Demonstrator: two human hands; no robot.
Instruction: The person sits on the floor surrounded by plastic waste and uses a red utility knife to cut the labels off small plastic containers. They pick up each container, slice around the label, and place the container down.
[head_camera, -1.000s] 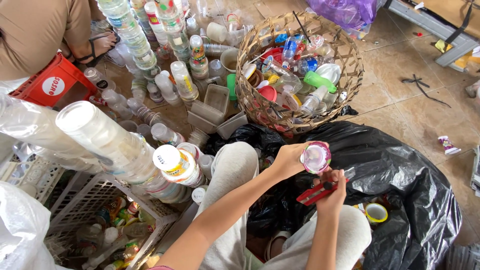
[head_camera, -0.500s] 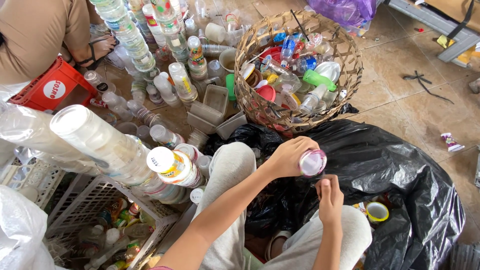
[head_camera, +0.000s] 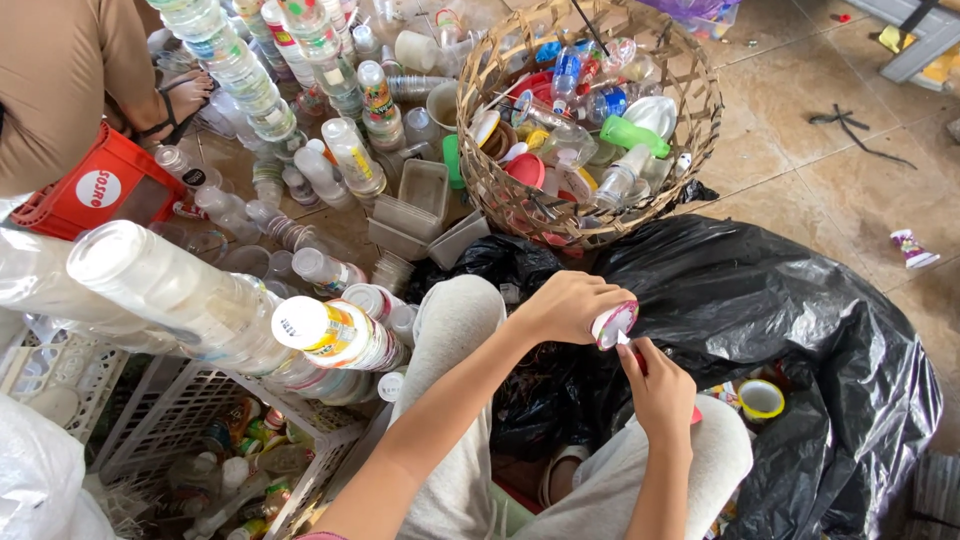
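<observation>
Your left hand (head_camera: 570, 305) is gripping a small plastic cup (head_camera: 613, 324), fingers closed around it, holding it above the black plastic bag (head_camera: 800, 330) and just in front of your knees. Your right hand (head_camera: 660, 385) is closing its fingers on a red-handled cutter (head_camera: 640, 358), its tip touching the cup's rim. A woven basket (head_camera: 690, 100) of bottles is sitting beyond the bag; stacked cups (head_camera: 170, 290) are lying over a white crate (head_camera: 170, 400) to your left.
</observation>
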